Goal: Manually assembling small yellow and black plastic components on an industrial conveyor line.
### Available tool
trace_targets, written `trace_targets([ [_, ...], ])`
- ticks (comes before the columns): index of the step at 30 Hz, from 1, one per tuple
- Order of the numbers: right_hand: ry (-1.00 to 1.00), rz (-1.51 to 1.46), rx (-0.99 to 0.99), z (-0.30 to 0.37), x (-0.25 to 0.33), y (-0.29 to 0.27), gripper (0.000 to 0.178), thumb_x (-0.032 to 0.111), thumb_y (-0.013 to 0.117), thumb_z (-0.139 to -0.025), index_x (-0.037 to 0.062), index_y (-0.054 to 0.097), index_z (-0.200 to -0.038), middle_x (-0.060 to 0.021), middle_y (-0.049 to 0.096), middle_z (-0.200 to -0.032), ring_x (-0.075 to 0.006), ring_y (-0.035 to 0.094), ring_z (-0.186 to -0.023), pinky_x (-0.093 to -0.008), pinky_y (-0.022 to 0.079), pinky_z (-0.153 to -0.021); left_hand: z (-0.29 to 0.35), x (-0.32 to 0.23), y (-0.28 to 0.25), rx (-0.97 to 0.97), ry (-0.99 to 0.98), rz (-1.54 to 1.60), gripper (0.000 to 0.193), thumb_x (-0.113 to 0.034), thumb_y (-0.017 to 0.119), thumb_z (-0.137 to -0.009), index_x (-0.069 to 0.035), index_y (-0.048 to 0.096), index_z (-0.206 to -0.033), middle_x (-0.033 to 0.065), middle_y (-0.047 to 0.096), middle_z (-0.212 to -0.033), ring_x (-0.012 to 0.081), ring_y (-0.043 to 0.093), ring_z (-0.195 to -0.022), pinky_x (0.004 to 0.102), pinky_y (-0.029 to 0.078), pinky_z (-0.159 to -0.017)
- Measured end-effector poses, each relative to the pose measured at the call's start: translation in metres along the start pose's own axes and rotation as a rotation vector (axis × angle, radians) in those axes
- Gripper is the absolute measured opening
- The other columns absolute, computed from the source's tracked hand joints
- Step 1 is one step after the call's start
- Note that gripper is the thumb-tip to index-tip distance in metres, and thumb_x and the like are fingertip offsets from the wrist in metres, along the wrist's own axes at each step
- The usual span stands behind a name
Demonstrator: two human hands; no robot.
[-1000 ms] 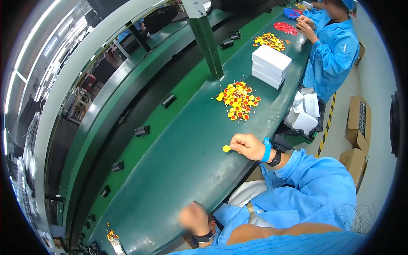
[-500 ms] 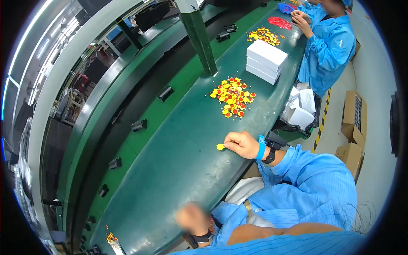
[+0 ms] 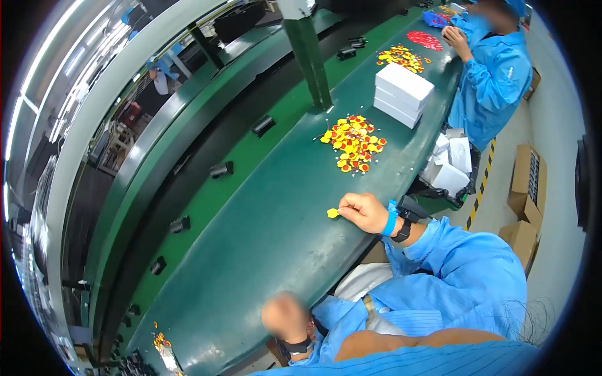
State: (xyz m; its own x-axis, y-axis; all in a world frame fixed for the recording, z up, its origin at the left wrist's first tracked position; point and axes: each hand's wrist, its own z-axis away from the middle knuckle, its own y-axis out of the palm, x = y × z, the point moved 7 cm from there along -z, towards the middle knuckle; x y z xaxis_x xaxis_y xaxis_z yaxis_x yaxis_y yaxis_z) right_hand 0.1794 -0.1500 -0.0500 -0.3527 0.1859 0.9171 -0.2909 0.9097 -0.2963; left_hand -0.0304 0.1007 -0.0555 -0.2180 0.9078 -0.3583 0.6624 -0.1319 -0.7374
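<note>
My right hand (image 3: 364, 212) is closed in a pinch on a small flat yellow piece (image 3: 333, 214), held low over the green tabletop. A blue band and a black strap circle that wrist. Beyond the hand lies a heap of yellow-and-red pieces (image 3: 353, 143) with thin dark leads; several small white bits are scattered around it. My left hand (image 3: 285, 316) rests at the near table edge, its fingers smeared by blur, so what it holds, if anything, cannot be made out.
White boxes (image 3: 403, 94) are stacked beyond the heap. Dark parts (image 3: 221, 170) sit on a green conveyor (image 3: 199, 195) to the left. A green post (image 3: 307, 62) rises at the table's far edge. At right, a co-worker (image 3: 492, 75) stands past a bin of white boxes (image 3: 450, 163).
The view has shifted slightly, so the scene sits further right. Dark parts on the conveyor have moved toward the far end. My right hand keeps its pinch on the yellow piece.
</note>
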Motion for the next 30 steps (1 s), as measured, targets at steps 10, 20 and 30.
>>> trace_targets([
  [10, 0.008, 0.034, -0.017, 0.004, -0.006, -0.005, 0.012, 0.010, 0.058, -0.088, 0.0013, 0.057, -0.079, -0.0032, 0.048, -0.056, -0.0079, 0.043, -0.051, -0.0265, 0.035, -0.047, -0.006, -0.008, 0.002, 0.039, 0.022, 0.019, 0.014, -0.012, 0.067, -0.075, -0.010, 0.056, -0.065, 0.0066, 0.054, -0.063, 0.0283, 0.053, -0.057, 0.0397, 0.040, -0.052],
  [20, -0.019, 0.028, -0.032, 0.002, 0.005, -0.004, 0.012, 0.011, 0.060, -0.086, 0.0014, 0.057, -0.081, -0.0076, 0.053, -0.058, -0.0149, 0.048, -0.050, -0.0293, 0.038, -0.049, -0.007, -0.009, -0.005, 0.009, 0.039, 0.001, 0.021, -0.013, 0.067, -0.076, -0.010, 0.052, -0.062, 0.0043, 0.052, -0.057, 0.0255, 0.050, -0.052, 0.0381, 0.038, -0.050],
  [30, -0.023, 0.009, 0.018, 0.005, -0.001, -0.004, 0.011, 0.010, 0.059, -0.086, 0.0013, 0.057, -0.080, -0.0064, 0.051, -0.056, -0.0135, 0.047, -0.048, -0.0292, 0.036, -0.046, -0.047, 0.074, -0.007, 0.167, -0.844, 1.448, 0.011, -0.011, 0.058, -0.088, -0.003, 0.059, -0.096, 0.0039, 0.056, -0.074, 0.0115, 0.053, -0.066, 0.0242, 0.040, -0.055],
])
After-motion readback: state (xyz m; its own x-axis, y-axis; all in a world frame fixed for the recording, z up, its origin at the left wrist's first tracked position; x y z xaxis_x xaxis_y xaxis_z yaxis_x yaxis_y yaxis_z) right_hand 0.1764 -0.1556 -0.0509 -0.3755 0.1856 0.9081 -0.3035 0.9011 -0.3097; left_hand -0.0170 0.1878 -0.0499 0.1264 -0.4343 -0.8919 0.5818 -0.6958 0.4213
